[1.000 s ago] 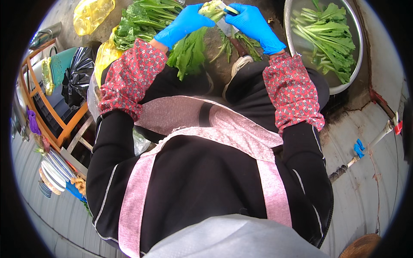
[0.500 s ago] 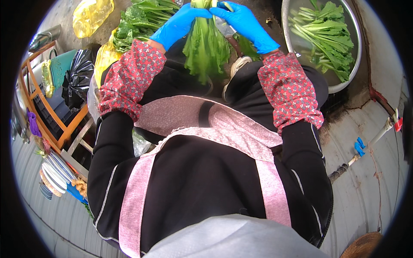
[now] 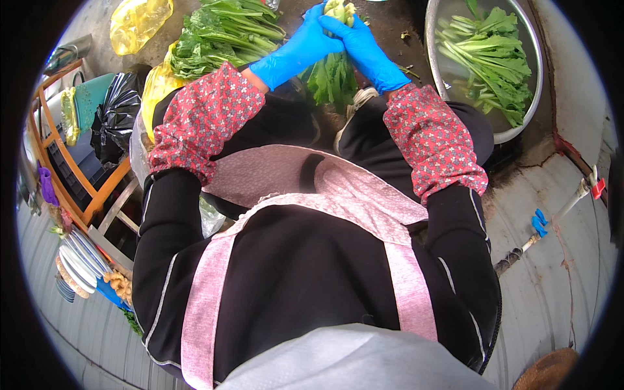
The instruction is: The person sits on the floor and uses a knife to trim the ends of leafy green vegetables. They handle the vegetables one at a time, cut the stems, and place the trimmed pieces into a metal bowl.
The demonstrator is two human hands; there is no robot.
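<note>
Both my hands, in blue gloves, are closed around one bunch of leafy greens (image 3: 330, 83) between my knees. Its pale cut stems point up and away from me, and the leaves hang down toward me. My left hand (image 3: 300, 51) wraps the bunch from the left. From the other side my right hand (image 3: 365, 53) grips it, and the two hands meet at the stems. Some of the fingers are hidden behind the bunch. To the left lies a heap of the same greens (image 3: 224, 38), close to my left wrist.
At the right stands a large metal basin (image 3: 539, 78) of water with greens (image 3: 494, 62) in it. A yellow plastic bag (image 3: 140, 25) lies at the far left. An orange wooden frame (image 3: 71, 166) and a black plastic bag (image 3: 117, 117) are at my left side.
My hands have drawn together around the bunch, my left moving right and slightly nearer. The stems now stand above both hands, and the hanging leaves look gathered narrower.
</note>
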